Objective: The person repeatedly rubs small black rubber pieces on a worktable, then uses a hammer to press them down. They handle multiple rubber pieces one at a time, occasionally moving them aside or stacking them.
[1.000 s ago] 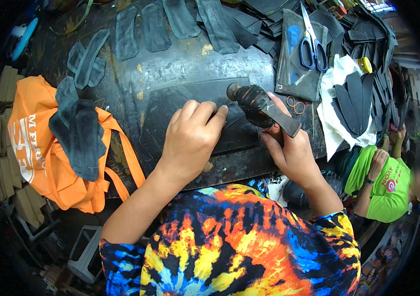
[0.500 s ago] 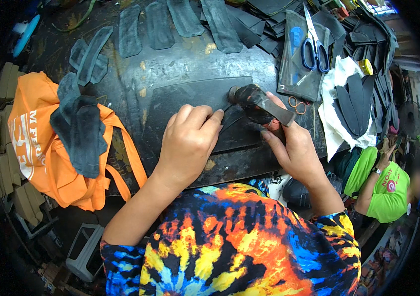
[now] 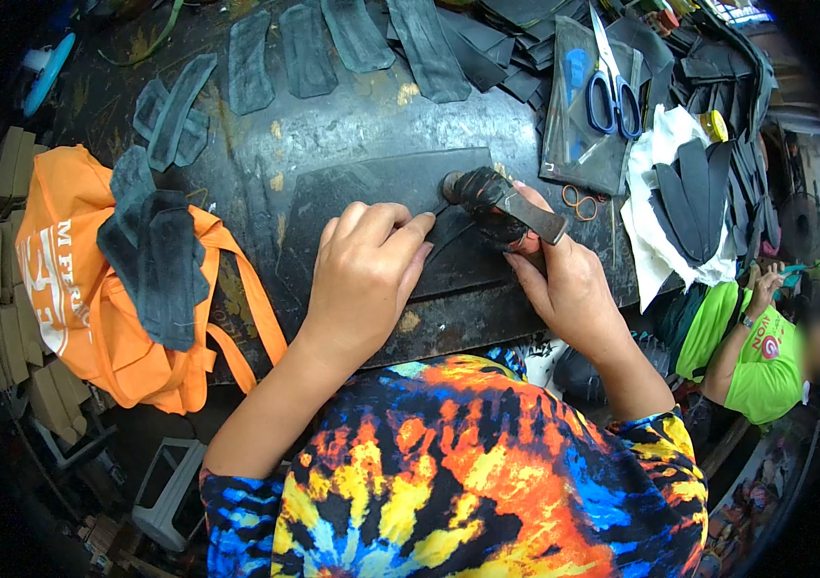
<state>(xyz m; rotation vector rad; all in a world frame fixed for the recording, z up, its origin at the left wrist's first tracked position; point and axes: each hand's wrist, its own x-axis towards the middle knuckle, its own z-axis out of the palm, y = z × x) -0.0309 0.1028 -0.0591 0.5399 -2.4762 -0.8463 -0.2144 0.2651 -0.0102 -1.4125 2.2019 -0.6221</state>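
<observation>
My right hand is wrapped round a hammer whose middle is bound in black tape. Its round face hangs over a dark flat board on the bench, close to my left fingertips. My left hand rests on that board with fingers bent together, pinching the end of a narrow black strip. Most of the strip lies in shadow between the hands. Just right of the hammer is a small pair of orange-handled snips.
Dark fabric pieces line the bench's far side. Blue-handled scissors lie on a clear pouch; black pieces sit on white cloth. An orange bag hangs at left. A person in green sits at right.
The hammer has shifted very slightly left. My left hand stays nearly in place. At right, the other person's hand has risen with a teal object in it.
</observation>
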